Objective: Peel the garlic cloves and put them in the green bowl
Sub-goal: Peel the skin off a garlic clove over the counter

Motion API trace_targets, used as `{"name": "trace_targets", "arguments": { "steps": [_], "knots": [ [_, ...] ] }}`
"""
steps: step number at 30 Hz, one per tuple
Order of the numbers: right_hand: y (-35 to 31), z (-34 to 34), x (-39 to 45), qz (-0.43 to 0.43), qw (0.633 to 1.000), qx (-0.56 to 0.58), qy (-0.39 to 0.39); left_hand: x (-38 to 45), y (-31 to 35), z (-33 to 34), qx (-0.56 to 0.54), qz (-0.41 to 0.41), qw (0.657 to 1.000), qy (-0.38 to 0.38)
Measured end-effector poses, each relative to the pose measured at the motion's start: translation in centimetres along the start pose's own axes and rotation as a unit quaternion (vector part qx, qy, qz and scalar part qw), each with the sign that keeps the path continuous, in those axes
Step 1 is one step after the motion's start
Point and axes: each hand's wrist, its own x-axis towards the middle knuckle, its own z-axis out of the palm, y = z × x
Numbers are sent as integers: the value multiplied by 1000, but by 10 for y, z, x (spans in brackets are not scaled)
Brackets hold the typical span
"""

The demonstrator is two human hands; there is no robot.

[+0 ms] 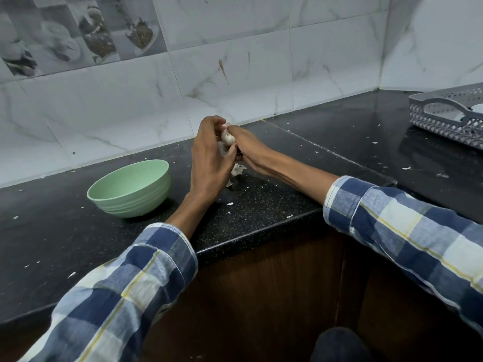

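A pale garlic piece point(228, 137) is held above the black counter between both hands. My left hand point(209, 158) curls its fingers round it from the left, and my right hand point(249, 147) pinches it from the right. Loose white skin point(237, 169) hangs or lies just below the hands. The green bowl point(130, 189) stands on the counter to the left of my hands, and what shows of its inside holds nothing; the near part is hidden by its wall.
A grey perforated basket point(449, 113) stands at the far right of the black counter point(261, 205). Bits of garlic skin lie scattered over the counter. A tiled wall runs close behind. The counter edge drops to a brown cabinet below.
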Motion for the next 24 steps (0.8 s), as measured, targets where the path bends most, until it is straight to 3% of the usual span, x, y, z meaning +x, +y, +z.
{"name": "trace_targets", "arguments": {
  "steps": [5,8,13,24],
  "knots": [
    [-8,4,8,-28,993,-97,63,4,3,0,-17,5,1000,-8],
    [-7,8,15,-29,988,-137,60,5,-2,-3,-25,2,999,-27],
    [2,8,16,-5,994,-110,9,4,-8,-8,10,28,998,-52],
    [8,14,12,24,989,-132,68,2,-5,-3,58,42,991,-116]
  ]
}}
